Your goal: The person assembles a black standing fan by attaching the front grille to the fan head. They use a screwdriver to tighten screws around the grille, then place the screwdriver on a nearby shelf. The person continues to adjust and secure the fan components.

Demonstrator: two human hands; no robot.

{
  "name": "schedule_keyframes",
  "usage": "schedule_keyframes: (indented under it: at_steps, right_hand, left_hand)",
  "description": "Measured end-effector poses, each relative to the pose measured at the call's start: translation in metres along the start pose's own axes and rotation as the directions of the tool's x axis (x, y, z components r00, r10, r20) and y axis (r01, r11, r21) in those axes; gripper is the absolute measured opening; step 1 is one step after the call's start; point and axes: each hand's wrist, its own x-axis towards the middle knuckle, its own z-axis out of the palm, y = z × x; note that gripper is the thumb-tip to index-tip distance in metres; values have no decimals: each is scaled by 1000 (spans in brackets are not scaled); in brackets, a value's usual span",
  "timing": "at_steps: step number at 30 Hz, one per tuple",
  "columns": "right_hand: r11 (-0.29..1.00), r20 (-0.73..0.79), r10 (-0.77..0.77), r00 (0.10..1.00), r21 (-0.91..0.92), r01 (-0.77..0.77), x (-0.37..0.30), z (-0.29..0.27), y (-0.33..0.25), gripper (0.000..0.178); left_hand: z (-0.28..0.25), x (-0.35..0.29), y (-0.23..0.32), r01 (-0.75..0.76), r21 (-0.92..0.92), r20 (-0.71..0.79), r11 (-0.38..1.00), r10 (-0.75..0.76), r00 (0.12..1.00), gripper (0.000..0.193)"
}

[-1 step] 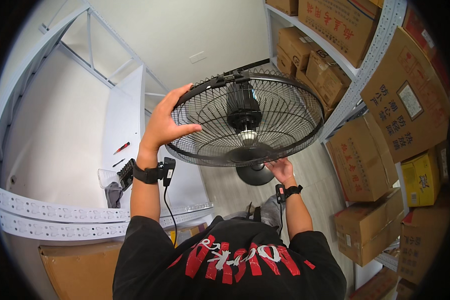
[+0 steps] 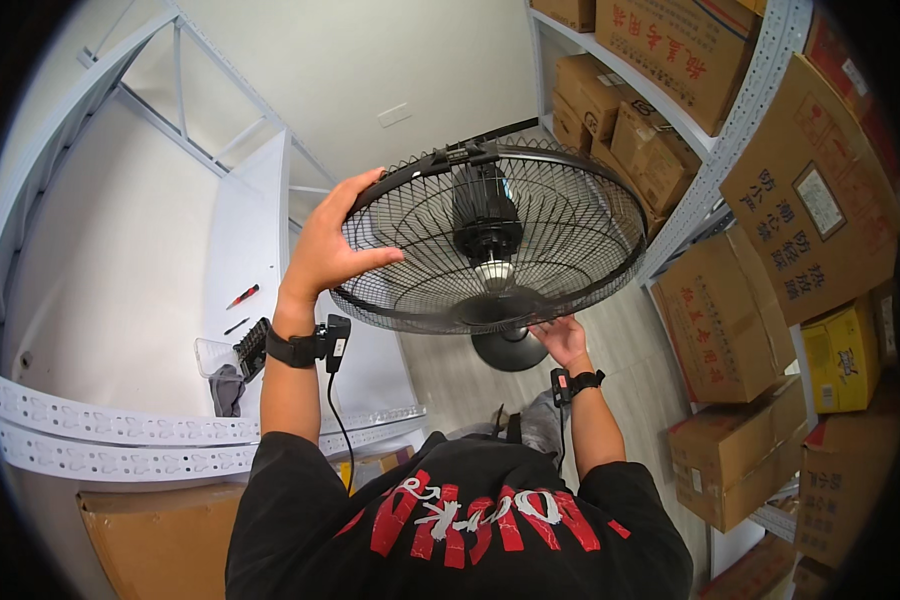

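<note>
A black standing fan [image 2: 488,225] is before me, its round wire guard tilted and its motor housing showing through the wires. Its round base [image 2: 510,352] rests on the floor below. My left hand [image 2: 322,245] holds the guard's left edge, fingers at the outer rim and thumb stretched across the front wires. Under the near right part of the rim, my right hand [image 2: 565,343] is palm up, with its fingers against the guard's edge. The tips of the right fingers are partly hidden by the guard.
On the white shelf [image 2: 245,210] at left lie a red-and-black screwdriver [image 2: 242,297], a small dark tool [image 2: 236,326], a bit case [image 2: 252,347] and a grey cloth [image 2: 227,388]. Metal racks with cardboard boxes [image 2: 725,315] line the right side. A yellow box [image 2: 840,360] sits among them.
</note>
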Motion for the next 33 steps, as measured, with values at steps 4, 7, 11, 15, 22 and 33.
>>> schedule_keyframes:
  at_steps: [4,7,11,15,22,33]
  right_hand:
    - [1000,15,-1,1000,10,1,2,-6,2,50]
    - [1000,47,-7,999,-2,7,2,-8,1,51]
    - [1000,55,-17,998,-15,18,2,-11,0,56]
    - [1000,88,-15,996,6,14,4,-14,1,58]
    - [1000,134,-2,991,14,0,-2,-7,0,53]
    - [1000,116,-29,993,0,29,-1,-4,2,50]
  left_hand:
    - [-1,3,6,34,2,4,999,-34,999,86]
    - [-4,6,10,75,-7,36,997,-75,997,85]
    - [-5,10,11,149,-7,85,989,-148,985,86]
    - [-2,15,1,164,-146,128,976,-146,981,86]
    - [5,9,-5,-1,-286,21,958,7,1000,81]
    - [-3,11,-2,-15,-261,40,965,26,999,52]
